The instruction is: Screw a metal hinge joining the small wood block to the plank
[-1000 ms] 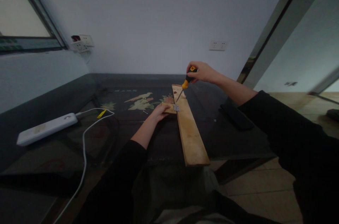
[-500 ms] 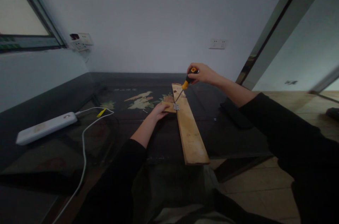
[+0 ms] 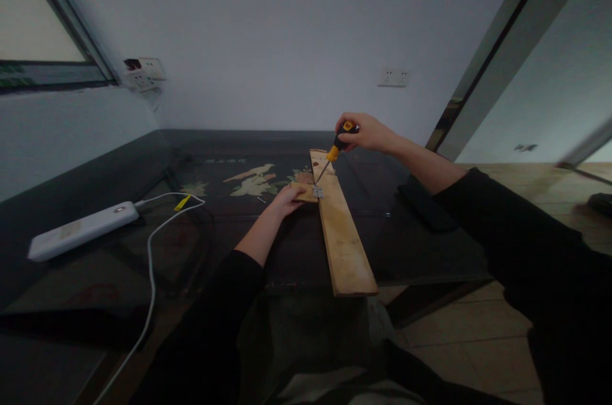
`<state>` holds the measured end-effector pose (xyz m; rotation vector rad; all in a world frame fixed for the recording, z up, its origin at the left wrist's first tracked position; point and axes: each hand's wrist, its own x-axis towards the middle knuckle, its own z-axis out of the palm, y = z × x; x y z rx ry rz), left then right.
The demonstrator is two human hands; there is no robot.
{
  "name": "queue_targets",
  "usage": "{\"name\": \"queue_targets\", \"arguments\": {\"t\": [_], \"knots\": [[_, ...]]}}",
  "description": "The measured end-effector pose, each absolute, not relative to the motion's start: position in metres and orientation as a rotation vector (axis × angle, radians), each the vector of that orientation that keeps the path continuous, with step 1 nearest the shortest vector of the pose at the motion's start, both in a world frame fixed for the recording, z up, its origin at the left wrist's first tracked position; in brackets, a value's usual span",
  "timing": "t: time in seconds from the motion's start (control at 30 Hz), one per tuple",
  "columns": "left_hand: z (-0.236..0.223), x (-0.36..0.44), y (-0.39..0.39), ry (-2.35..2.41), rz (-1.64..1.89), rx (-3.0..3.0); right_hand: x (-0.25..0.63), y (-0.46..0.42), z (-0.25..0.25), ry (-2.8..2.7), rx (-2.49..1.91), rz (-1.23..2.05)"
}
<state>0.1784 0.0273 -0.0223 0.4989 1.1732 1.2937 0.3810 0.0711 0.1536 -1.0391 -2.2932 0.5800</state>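
Observation:
My right hand (image 3: 359, 132) is wrapped round the black and yellow handle of a screwdriver (image 3: 333, 154), which slants down to the left. Its tip meets a small metal hinge (image 3: 318, 191). The hinge lies across the seam between a long wooden board (image 3: 345, 239) and a short wooden piece (image 3: 306, 190) beside its left edge. With my left hand (image 3: 287, 199) I grip that short piece, thumb on top and the other fingers partly hidden below. The long board lies lengthwise on the dark table, its near end reaching the front edge.
A white power strip (image 3: 83, 231) with a white cable (image 3: 151, 258) lies on the left of the dark table (image 3: 229, 233). One small screw (image 3: 261, 199) is left of my left hand. A flat black object (image 3: 425, 207) rests at the right, near small metal bits (image 3: 388, 214).
Both hands, the screwdriver and the boards hold nearly the same places. The whole view has shifted very slightly.

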Motion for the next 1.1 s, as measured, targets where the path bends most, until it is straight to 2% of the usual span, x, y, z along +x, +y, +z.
{"name": "queue_targets", "arguments": {"t": [0.57, 0.87, 1.1], "knots": [[-0.025, 0.178, 0.026, 1.163, 1.295, 0.509, 0.385, 0.082, 0.186, -2.676, -0.878, 0.671], [-0.022, 0.178, 0.021, 1.205, 1.279, 0.519, 0.353, 0.074, 0.185, -2.578, -1.181, 0.221], [-0.025, 0.179, 0.023, 1.19, 1.303, 0.535, 0.35, 0.072, 0.181, -2.463, -1.206, 0.342]]}}
